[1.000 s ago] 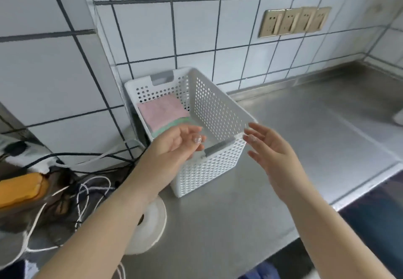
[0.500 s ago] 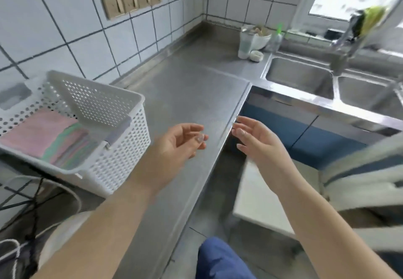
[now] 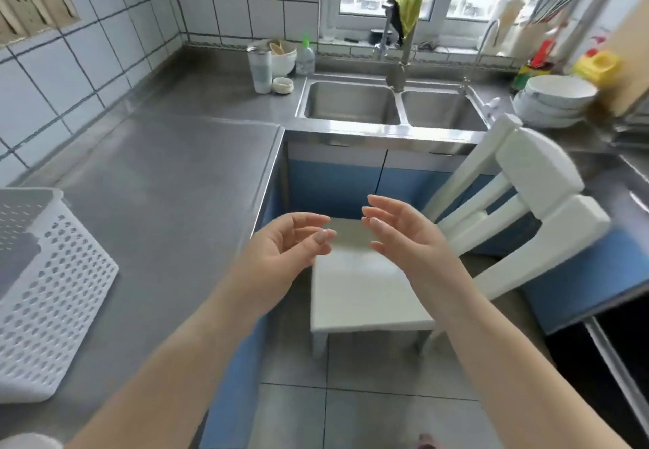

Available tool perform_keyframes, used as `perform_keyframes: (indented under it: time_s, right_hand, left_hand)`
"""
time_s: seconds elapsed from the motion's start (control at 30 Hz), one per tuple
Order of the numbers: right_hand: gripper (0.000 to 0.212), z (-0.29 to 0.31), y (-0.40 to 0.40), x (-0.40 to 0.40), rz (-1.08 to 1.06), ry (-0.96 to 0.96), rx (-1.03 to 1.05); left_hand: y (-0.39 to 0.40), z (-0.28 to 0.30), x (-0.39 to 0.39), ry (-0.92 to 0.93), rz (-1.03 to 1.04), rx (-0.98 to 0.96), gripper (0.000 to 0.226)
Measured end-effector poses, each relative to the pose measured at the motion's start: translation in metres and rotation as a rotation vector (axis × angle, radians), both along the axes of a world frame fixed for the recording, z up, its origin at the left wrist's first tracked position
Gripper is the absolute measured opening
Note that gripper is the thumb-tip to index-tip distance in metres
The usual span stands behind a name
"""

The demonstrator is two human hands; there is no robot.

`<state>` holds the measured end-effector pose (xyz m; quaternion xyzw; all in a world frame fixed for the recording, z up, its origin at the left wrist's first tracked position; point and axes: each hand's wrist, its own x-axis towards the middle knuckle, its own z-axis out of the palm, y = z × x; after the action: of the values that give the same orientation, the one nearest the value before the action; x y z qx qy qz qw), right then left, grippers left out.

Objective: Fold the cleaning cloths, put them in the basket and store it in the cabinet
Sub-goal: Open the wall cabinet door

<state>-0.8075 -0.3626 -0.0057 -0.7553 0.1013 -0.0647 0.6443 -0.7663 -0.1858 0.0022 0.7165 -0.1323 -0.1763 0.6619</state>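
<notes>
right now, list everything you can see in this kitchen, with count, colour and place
white perforated plastic basket: one, white, left edge of the counter, partly cut off
steel countertop: one, grey, running along the tiled wall to the sink
double steel sink: one, two grey basins, under the window
steel tap: one, grey, behind the sink, yellow-green cloth draped on top
white cylindrical canister: one, white, counter corner left of the sink
clear bottle with green cap: one, beside the canister
stacked white bowls: one stack, white, right of the sink
white wooden chair: one, white, on the floor before the blue cabinet doors
wall sockets: beige, upper left tiles
left hand: empty, fingers loosely curled
right hand: empty, fingers relaxed
</notes>
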Motion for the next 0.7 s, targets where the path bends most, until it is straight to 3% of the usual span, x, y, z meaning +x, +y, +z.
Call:
perform_keyframes:
  time_s: [0.3, 0.4, 0.53, 0.7]
  right_hand:
    - [0.035, 0.011, -0.108, -0.153, -0.365, -0.04, -0.04]
    - [0.031, 0.015, -0.141, -0.229, -0.452, -0.08, -0.046]
    - [0.029, 0.032, -0.192, -0.356, -0.617, -0.114, -0.083]
    - [0.025, 0.071, -0.243, -0.491, -0.764, -0.117, -0.174]
  left_hand:
    - [-0.136, 0.008, -0.087, -0.008, -0.374, 0.016, 0.05]
    - [-0.182, 0.017, -0.145, -0.025, -0.486, -0.002, 0.043]
    - [-0.253, 0.038, -0.253, -0.049, -0.618, -0.083, 0.019]
    - [-0.336, 0.07, -0.361, -0.144, -0.768, -0.163, 0.021]
